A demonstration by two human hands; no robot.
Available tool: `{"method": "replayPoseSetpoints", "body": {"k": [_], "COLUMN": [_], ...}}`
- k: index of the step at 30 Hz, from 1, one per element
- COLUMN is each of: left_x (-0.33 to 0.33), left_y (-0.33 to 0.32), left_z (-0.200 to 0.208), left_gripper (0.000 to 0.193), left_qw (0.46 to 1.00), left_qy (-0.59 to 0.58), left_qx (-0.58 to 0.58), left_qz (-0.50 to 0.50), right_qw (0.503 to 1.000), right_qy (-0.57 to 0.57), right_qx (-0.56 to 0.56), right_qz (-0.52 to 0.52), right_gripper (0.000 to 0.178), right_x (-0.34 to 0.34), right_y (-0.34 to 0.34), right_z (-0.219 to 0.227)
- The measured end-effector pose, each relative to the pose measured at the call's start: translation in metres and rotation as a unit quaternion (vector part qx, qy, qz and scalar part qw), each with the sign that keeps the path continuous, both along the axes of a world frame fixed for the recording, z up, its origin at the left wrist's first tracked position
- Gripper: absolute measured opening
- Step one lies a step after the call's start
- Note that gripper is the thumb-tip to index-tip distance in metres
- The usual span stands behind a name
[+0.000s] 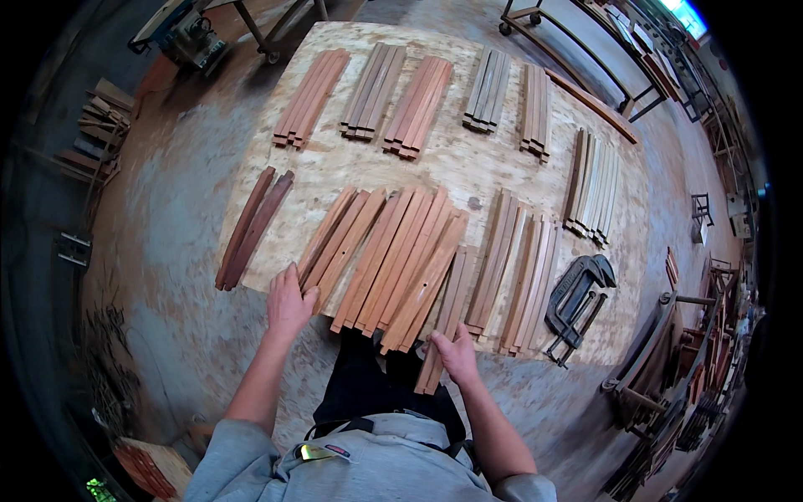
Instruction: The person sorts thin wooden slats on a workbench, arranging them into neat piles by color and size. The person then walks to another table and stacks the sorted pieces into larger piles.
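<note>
Down at the near edge of the table (226, 226), the right hand (455, 356) has the brown strips (445, 322), thumb laid over the top, remaining fingers hidden from view: a closed hold. It's got them by the near half, on their right side, with the near ends poking out over the edge below the grip and the far ends reaching up onto the tabletop. Long axis runs away from the body, tipped a little right at the far end. Just left lie the orange strips (401, 259), fanned on much the same slant. Across at their left end, the left hand (290, 301) sits by the near ends, thumb and fingers slightly parted; whether it grips, I can't tell. Both forearms angle forward and inward.
</note>
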State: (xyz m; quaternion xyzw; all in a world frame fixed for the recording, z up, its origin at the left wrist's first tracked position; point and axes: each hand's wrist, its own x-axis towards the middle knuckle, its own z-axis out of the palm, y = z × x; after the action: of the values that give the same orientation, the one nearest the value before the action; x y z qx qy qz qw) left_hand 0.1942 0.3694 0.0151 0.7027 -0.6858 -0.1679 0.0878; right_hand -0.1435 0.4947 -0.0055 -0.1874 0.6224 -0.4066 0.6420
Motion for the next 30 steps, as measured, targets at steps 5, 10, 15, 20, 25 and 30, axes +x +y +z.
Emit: {"method": "replayPoseSetpoints", "body": {"k": [5, 10, 15, 20, 25, 30], "left_x": [0.0, -0.002, -0.008, -0.029, -0.036, -0.027], "left_y": [-0.007, -0.013, 0.008, 0.027, 0.024, 0.029], "left_z": [-0.007, -0.002, 0.023, 0.016, 0.005, 0.0], "left_gripper": [0.051, 0.046, 0.048, 0.048, 0.051, 0.056], "left_qw": [0.998, 0.994, 0.983, 0.981, 0.975, 0.981], "left_qy": [-0.033, -0.013, -0.032, -0.113, -0.181, -0.154], "left_qx": [-0.042, -0.11, -0.129, -0.069, -0.026, 0.022], "left_qz": [-0.021, -0.025, -0.13, -0.14, -0.126, -0.112], "right_qw": [1.0, 1.0, 1.0, 1.0, 1.0, 1.0], "right_qy": [0.018, 0.013, 0.025, 0.017, 0.013, 0.007], "right_qx": [0.008, -0.015, 0.005, -0.008, 0.001, 0.005], "right_qz": [0.005, -0.003, 0.009, 0.021, 0.02, 0.015], "right_gripper": [0.031, 0.027, 0.027, 0.028, 0.031, 0.032], "right_x": [0.005, 0.008, 0.005, 0.003, 0.001, 0.002], "right_y": [-0.006, -0.006, -0.007, -0.007, -0.005, -0.006], "right_z": [0.012, 0.016, 0.017, 0.011, 0.013, 0.011]}}
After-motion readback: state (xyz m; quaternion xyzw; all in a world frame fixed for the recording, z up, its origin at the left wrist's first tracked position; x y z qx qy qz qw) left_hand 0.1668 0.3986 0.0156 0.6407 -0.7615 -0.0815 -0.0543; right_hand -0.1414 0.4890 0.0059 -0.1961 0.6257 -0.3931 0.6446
